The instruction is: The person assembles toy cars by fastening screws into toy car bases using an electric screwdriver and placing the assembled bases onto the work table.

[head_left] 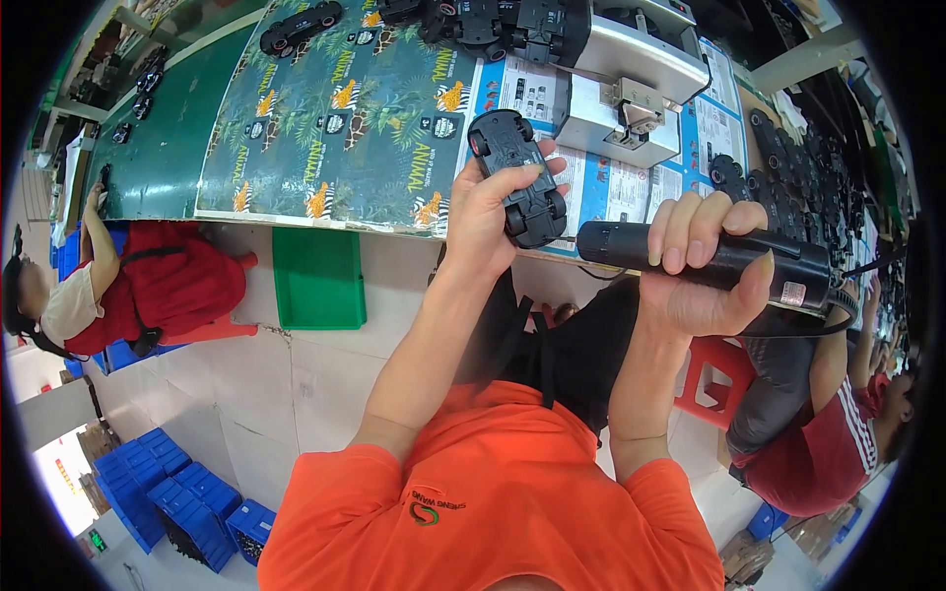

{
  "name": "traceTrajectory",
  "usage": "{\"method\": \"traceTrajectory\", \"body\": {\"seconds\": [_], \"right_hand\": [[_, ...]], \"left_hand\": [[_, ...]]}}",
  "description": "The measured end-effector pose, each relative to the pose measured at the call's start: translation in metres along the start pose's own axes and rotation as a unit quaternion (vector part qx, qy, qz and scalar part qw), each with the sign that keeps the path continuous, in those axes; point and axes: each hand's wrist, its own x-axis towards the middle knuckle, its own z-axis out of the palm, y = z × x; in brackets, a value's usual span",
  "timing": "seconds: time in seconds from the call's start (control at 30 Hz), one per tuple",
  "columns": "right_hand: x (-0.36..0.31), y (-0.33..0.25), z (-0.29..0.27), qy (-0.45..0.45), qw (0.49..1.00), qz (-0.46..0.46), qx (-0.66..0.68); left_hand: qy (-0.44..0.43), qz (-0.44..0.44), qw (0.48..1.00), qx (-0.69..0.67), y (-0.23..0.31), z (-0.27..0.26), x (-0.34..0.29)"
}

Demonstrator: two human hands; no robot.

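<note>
A black toy car chassis with wheels is gripped in my left hand, its underside up, thumb pressed across it. My right hand wraps round a black electric screwdriver, held nearly level. Its tip points left toward the lower end of the chassis; I cannot tell whether it touches a screw. A cable runs from the tool's rear end. Just beyond my hands stands a pale metal machine on the workbench. More black car bodies lie at the bench's far side.
Printed animal sheets cover the bench beside a green belt surface. Many black car parts crowd the right. A green tray lies on the floor; blue bins stand lower left. Other people sit at left and right, near a red stool.
</note>
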Motion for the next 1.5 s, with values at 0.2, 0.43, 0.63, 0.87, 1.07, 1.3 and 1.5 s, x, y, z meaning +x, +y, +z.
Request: {"method": "traceTrajectory", "body": {"seconds": [0.2, 0.43, 0.63, 0.87, 1.07, 1.3, 1.5], "right_hand": [[0.002, -0.001, 0.001, -0.023, 1.000, -0.003, -0.004], [0.002, -0.001, 0.003, -0.052, 0.998, 0.004, -0.021], [0.004, 0.001, 0.015, -0.076, 0.996, 0.032, -0.037], [0.023, 0.016, 0.019, -0.172, 0.980, 0.098, -0.009], [0.031, 0.018, 0.016, -0.195, 0.976, 0.097, 0.019], [0.029, 0.017, 0.019, -0.211, 0.974, 0.085, 0.000], [0.016, 0.005, 0.016, -0.165, 0.982, 0.087, 0.023]], "left_hand": [[-0.001, 0.000, 1.000, 0.005, 0.000, 0.001, 0.001], [0.003, 0.003, 1.000, 0.019, -0.002, 0.002, 0.001], [0.008, 0.005, 0.999, 0.032, -0.003, 0.002, 0.003], [0.018, -0.014, 1.000, 0.015, -0.001, 0.002, 0.004], [0.016, -0.021, 0.999, 0.018, 0.000, 0.002, 0.006], [0.008, -0.020, 1.000, 0.021, 0.001, 0.002, 0.006], [-0.013, -0.035, 0.997, 0.074, 0.007, 0.008, 0.004]]}}
